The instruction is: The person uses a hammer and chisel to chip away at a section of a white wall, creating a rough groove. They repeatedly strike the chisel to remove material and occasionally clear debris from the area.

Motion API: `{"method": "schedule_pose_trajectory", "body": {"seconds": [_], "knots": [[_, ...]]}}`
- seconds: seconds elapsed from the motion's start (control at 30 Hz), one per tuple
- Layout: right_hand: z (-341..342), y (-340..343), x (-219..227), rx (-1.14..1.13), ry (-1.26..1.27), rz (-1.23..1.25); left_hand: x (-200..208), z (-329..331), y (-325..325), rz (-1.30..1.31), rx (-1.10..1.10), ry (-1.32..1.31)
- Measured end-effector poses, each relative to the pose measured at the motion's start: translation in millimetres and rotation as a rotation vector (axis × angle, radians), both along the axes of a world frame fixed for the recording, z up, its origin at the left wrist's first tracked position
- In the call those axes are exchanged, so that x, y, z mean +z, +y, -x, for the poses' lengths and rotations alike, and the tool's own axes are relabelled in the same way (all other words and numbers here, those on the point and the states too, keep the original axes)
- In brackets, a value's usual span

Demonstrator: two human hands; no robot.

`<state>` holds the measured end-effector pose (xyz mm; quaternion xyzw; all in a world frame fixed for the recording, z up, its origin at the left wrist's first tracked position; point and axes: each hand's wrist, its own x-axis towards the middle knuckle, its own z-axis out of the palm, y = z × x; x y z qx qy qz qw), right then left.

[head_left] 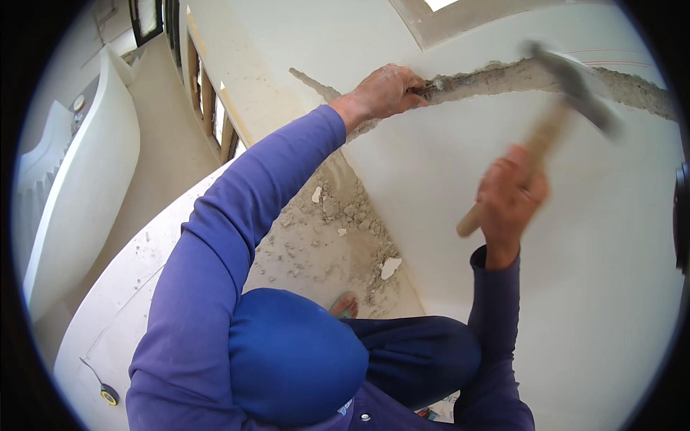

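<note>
A hammer (548, 131) with a wooden handle and a dark metal head is in my right hand (512, 190), raised in front of the white wall (460, 158) and smeared by motion. My left hand (388, 90) is closed at a rough grey groove (496, 80) cut across that wall. Its fingers grip a dark chisel (430, 90), mostly hidden by the hand, with only a short piece showing in the groove. The hammer head is apart from the chisel, to its right.
Broken plaster and rubble (352, 215) lie on the ledge along the wall's foot, near my foot (345, 304). A tape measure (109, 394) rests at the ledge's lower left. Beyond the ledge's curved edge, a curved white parapet (93, 179) stands at the left.
</note>
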<state>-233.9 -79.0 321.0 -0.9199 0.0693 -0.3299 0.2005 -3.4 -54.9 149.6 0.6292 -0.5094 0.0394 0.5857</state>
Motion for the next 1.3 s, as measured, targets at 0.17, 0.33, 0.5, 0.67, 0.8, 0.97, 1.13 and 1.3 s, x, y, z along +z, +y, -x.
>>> {"method": "schedule_pose_trajectory", "body": {"seconds": [0.17, 0.33, 0.5, 0.67, 0.8, 0.97, 1.13, 1.3], "knots": [[6.6, 18.7, 6.9, -0.286, 0.427, -0.255, -2.2, 4.8, 4.7, -0.155, -0.005, 0.048], [17.0, 63.2, 59.7, 0.010, -0.296, -0.289, -0.1, 3.3, 6.3, -0.014, -0.052, 0.083], [7.9, -1.2, -10.9, -0.139, 0.245, 0.111, -3.2, 1.9, 0.3, 0.064, -0.061, -0.002], [15.3, 32.9, 16.3, -0.251, 0.352, -0.278, -17.2, 5.8, 6.9, 0.045, 0.002, -0.012], [22.2, 63.8, 59.1, 0.052, -0.313, -0.331, -4.4, 6.6, 7.5, 0.051, -0.062, 0.118], [3.4, 1.9, -20.0, -0.104, 0.180, 0.148, -6.0, 7.7, 8.4, 0.015, -0.041, 0.026], [16.7, 29.0, 5.0, -0.249, 0.323, -0.271, -14.0, 9.1, 18.2, 0.008, -0.006, 0.062], [23.1, 71.2, 54.1, 0.235, -0.414, -0.322, -8.8, 11.4, 13.5, 0.082, -0.041, 0.080]]}}
